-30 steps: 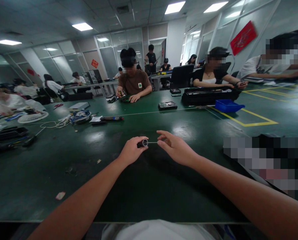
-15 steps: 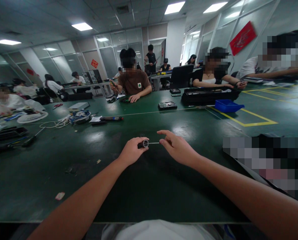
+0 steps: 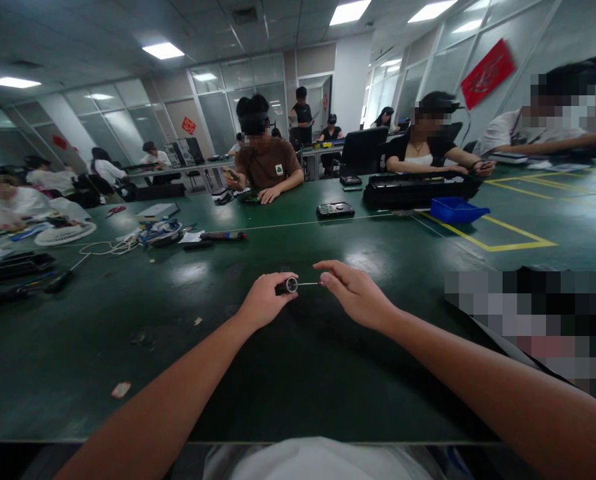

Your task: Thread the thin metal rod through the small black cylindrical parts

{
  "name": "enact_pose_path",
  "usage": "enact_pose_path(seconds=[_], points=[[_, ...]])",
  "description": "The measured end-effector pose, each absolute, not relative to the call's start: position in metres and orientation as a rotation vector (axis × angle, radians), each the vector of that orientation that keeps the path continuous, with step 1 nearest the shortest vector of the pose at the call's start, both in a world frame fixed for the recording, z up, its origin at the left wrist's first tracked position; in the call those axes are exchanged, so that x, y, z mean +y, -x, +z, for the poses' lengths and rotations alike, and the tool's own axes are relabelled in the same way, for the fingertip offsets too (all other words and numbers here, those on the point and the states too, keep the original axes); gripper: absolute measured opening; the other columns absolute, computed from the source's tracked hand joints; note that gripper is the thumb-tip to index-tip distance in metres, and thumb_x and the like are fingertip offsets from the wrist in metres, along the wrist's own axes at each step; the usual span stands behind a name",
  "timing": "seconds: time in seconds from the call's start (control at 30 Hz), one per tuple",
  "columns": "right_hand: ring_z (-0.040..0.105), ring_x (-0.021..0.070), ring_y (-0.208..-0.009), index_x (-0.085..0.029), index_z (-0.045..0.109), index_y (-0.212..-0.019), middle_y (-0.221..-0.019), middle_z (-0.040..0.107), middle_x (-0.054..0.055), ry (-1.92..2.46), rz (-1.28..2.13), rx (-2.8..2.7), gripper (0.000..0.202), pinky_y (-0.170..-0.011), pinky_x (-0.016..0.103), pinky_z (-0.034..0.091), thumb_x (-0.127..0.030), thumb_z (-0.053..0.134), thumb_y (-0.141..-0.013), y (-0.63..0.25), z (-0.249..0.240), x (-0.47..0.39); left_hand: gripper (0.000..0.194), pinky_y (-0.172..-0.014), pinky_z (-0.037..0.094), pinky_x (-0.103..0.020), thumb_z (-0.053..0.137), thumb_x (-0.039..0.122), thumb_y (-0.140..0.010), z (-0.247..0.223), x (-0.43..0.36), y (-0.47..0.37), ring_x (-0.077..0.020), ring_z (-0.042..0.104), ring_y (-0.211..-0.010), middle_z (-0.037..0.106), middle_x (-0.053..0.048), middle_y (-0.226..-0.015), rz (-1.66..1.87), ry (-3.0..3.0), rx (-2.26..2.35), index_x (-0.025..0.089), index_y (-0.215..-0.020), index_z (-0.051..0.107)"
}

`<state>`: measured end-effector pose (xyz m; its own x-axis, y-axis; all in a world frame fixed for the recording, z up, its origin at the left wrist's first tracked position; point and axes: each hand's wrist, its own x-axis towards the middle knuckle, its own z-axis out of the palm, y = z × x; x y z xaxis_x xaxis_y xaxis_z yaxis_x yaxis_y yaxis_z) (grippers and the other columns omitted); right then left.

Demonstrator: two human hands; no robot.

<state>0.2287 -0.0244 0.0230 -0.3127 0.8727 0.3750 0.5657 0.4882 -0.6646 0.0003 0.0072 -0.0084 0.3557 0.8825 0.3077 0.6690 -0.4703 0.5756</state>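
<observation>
My left hand (image 3: 263,299) is closed on a small dark cylinder (image 3: 291,285) whose round, pale-rimmed end faces me. A thin metal shaft (image 3: 308,284) runs between the cylinder and my right hand (image 3: 355,293). At the shaft's right end a small reddish part (image 3: 321,283) shows by my right thumb, and my right fingers curl around that end with the index finger stretched out. Both hands are held over the green table (image 3: 278,387). What my right palm holds is mostly hidden.
Beyond my hands lie a hard drive (image 3: 335,211), a blue tray (image 3: 457,210), a long black unit (image 3: 421,191) and a dark pen-like tool (image 3: 224,236). Cables (image 3: 158,233) lie at left. A person (image 3: 268,157) sits opposite; a blurred patch covers the right side.
My right thumb has shifted slightly, and more of the reddish end of the shaft shows. My left hand stays nearly still. The person opposite has moved a raised hand a little.
</observation>
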Motion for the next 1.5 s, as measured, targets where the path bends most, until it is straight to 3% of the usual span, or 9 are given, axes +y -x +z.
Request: enact_pose_path(seconds=[0.1,0.3,0.57,0.83,1.07,1.27,1.43,1.5], points=[[0.063,0.0173,-0.074,-0.020,0.065,-0.117,-0.085,0.070,0.004,1.187,0.527,-1.977,0.036,-0.066,0.029,0.043,-0.037,0.037,-0.101,-0.2281,0.0241,-0.0245,0.036,-0.105,0.040,-0.046,0.074,0.025,-0.080,-0.0079,0.0063,-0.0014,-0.0258,0.062,-0.111,0.070,-0.003,-0.118,0.830,-2.267,1.382,0.029,-0.116,0.069],[0.057,0.0154,-0.062,-0.020,0.063,-0.122,-0.079,0.068,0.002,1.205,0.503,-1.950,0.033,-0.058,0.028,0.042,-0.037,0.052,-0.095,-0.2272,0.0227,-0.0261,0.037,-0.106,0.039,-0.048,0.074,0.027,-0.081,-0.0067,0.0056,-0.0028,-0.0262,0.061,-0.111,0.070,-0.002,-0.119,0.819,-2.271,1.382,0.030,-0.117,0.068],[0.064,0.0208,-0.088,-0.021,0.063,-0.120,-0.098,0.070,0.007,1.179,0.433,-1.911,0.032,-0.076,0.034,0.049,-0.037,0.055,-0.094,-0.2284,0.0208,-0.0235,0.037,-0.105,0.038,-0.047,0.073,0.028,-0.082,-0.0069,0.0053,-0.0024,-0.0264,0.061,-0.112,0.069,-0.003,-0.119,0.811,-2.297,1.357,0.029,-0.118,0.068],[0.060,0.0155,-0.064,-0.020,0.064,-0.111,-0.070,0.063,0.000,1.159,0.583,-1.921,0.035,-0.062,0.028,0.043,-0.042,0.039,-0.101,-0.2284,0.0197,-0.0231,0.035,-0.110,0.033,-0.049,0.073,0.027,-0.081,-0.0038,0.0033,-0.0041,-0.0247,0.062,-0.110,0.070,-0.002,-0.116,0.773,-2.297,1.385,0.029,-0.116,0.068],[0.060,0.0166,-0.066,-0.022,0.062,-0.116,-0.085,0.071,0.003,1.212,0.534,-1.963,0.028,-0.060,0.030,0.041,-0.037,0.047,-0.097,-0.2294,0.0210,-0.0228,0.036,-0.114,0.025,-0.055,0.072,0.028,-0.082,-0.0033,0.0026,-0.0042,-0.0260,0.060,-0.114,0.069,-0.002,-0.119,0.757,-2.276,1.390,0.030,-0.117,0.067],[0.061,0.0172,-0.069,-0.020,0.060,-0.119,-0.084,0.070,0.003,1.179,0.538,-1.973,0.028,-0.062,0.030,0.042,-0.028,0.049,-0.094,-0.2289,0.0209,-0.0234,0.037,-0.114,0.025,-0.056,0.072,0.027,-0.082,-0.0044,0.0035,-0.0029,-0.0256,0.061,-0.113,0.070,-0.002,-0.118,0.771,-2.278,1.393,0.030,-0.118,0.067],[0.059,0.0161,-0.064,-0.020,0.068,-0.104,-0.077,0.067,0.002,1.215,0.571,-1.972,0.032,-0.061,0.030,0.041,-0.038,0.042,-0.099,-0.2288,0.0240,-0.0236,0.037,-0.112,0.030,-0.054,0.072,0.026,-0.082,-0.0021,0.0028,-0.0031,-0.0252,0.062,-0.109,0.070,-0.002,-0.115,0.778,-2.285,1.386,0.029,-0.118,0.067],[0.059,0.0160,-0.063,-0.021,0.068,-0.108,-0.081,0.069,0.002,1.224,0.562,-1.969,0.034,-0.060,0.030,0.041,-0.039,0.041,-0.100,-0.2285,0.0250,-0.0240,0.037,-0.110,0.032,-0.053,0.072,0.026,-0.081,-0.0016,0.0021,-0.0034,-0.0250,0.062,-0.108,0.070,-0.002,-0.114,0.783,-2.276,1.386,0.029,-0.118,0.067]])
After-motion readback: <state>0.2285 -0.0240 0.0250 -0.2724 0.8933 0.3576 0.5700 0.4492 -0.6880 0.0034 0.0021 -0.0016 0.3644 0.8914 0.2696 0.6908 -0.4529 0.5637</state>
